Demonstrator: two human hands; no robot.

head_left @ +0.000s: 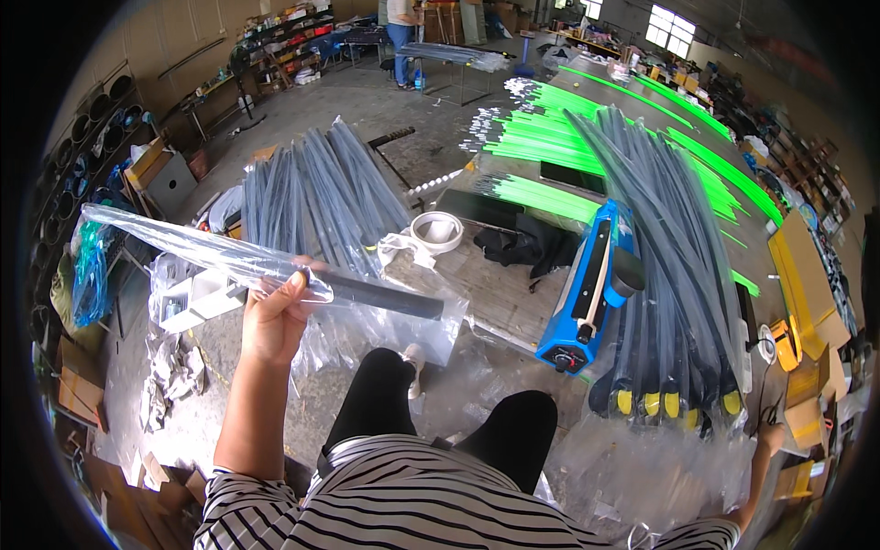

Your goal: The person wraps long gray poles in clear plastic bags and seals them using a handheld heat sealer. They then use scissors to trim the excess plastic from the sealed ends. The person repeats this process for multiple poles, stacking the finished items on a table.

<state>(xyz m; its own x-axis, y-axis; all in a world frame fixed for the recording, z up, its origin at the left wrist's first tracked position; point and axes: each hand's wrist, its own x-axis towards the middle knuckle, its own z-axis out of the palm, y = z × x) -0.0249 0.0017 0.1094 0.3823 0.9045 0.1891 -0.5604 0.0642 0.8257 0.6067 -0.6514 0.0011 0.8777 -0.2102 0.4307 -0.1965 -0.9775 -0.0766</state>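
My left hand [275,321] is raised at the left, thumb and fingers pinched round a clear plastic sleeve [174,240]. Inside the sleeve is a long dark flat strip [385,295], its dark end toward the middle. At the far right my right hand [773,438] is small against the table edge, beside dark-handled scissors [770,412]; its fingers are hard to make out. A blue heat sealer [577,302] stands on the table between my hands. Right of it lie many bagged dark strips [655,247] with black ends and yellow labels.
Another heap of bagged strips [316,192] lies at the left. Bright green rods [545,137] cover the far table. A tape roll [436,231] and black cloth [522,246] lie left of the sealer. Cardboard boxes [807,275] stand right. Someone [401,37] stands at the back.
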